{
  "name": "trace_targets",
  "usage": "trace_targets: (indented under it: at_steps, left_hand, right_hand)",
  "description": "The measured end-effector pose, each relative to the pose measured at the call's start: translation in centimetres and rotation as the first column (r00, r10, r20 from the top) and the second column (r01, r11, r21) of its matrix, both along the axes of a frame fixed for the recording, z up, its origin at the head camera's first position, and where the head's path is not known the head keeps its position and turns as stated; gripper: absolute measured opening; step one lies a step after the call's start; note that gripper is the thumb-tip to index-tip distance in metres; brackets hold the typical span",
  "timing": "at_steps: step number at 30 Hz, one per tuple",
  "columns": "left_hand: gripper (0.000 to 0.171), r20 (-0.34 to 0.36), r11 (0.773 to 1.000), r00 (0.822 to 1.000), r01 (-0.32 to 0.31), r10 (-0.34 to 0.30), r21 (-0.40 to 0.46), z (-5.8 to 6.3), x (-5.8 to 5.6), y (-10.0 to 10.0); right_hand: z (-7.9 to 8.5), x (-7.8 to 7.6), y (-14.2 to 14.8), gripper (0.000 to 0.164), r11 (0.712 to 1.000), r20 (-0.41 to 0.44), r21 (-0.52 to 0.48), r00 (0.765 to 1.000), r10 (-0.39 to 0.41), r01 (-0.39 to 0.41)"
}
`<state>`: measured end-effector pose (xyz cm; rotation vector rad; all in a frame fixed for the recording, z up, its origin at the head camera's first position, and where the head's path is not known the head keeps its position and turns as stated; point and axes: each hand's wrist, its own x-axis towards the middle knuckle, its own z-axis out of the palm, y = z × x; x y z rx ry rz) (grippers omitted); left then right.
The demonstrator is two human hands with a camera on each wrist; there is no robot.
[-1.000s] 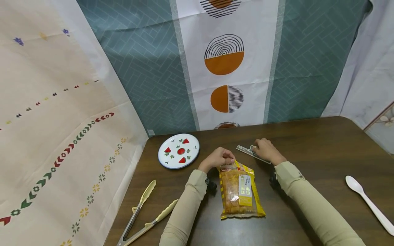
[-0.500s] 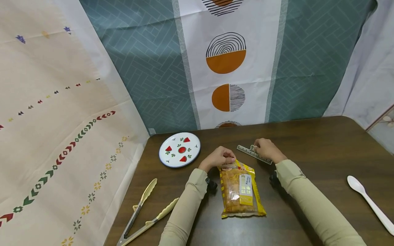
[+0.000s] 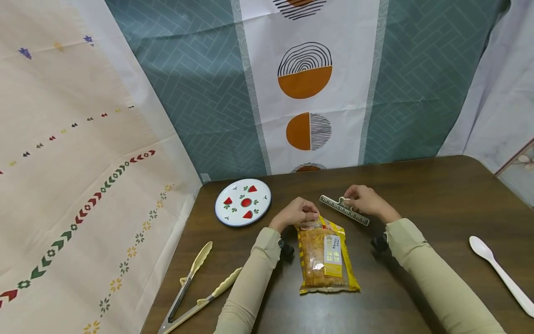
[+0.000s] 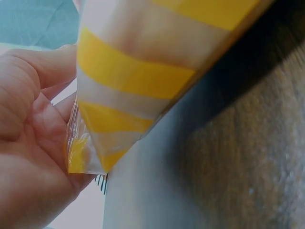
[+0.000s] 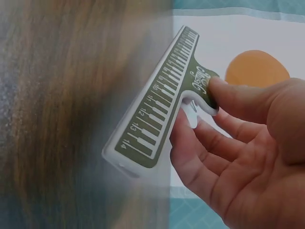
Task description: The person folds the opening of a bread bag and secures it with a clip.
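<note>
A yellow-and-clear bag of bread (image 3: 319, 260) lies in front of me on the brown table. My left hand (image 3: 295, 213) pinches its far top edge; in the left wrist view the yellow-striped side of the bag (image 4: 133, 86) stands close to the palm. To the right, my right hand (image 3: 367, 202) holds a long clip (image 3: 344, 210) by its handle. The right wrist view shows the clip (image 5: 155, 102) with a dark green piano-key print, thumb on one side of the handle and fingers on the other.
A white plate (image 3: 243, 202) with watermelon prints lies at the back left. Open tongs (image 3: 183, 297) with cream tips lie at the front left, near my left sleeve. A white spoon (image 3: 500, 273) lies at the far right. Patterned cloth hangs behind the table.
My right hand and forearm have shifted slightly right, and more of the clip's handle shows. My left hand stays at the bag's top edge.
</note>
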<state>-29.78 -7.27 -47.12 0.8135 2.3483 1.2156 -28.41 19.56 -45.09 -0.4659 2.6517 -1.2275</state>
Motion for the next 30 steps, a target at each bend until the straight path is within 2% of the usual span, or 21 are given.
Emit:
trace_targets:
  at_steps: [6,18,30]
  left_hand:
    - [0.010,0.013,1.000,1.000,-0.018,0.018,0.002,-0.2,0.1,0.0]
    - [0.010,-0.002,1.000,1.000,-0.023,0.023,-0.007,0.2,0.4,0.3]
    - [0.010,0.013,0.999,0.999,-0.052,0.053,-0.014,0.3,0.6,0.2]
  right_hand:
    - [0.4,0.8,0.6,0.030,0.999,0.031,-0.041,0.999,0.018,-0.017]
    - [0.7,2.2,1.2,0.023,0.989,0.026,-0.144,0.999,0.042,-0.038]
    - [-0.3,3.3,2.1,0.016,0.994,0.000,-0.094,0.999,0.048,-0.048]
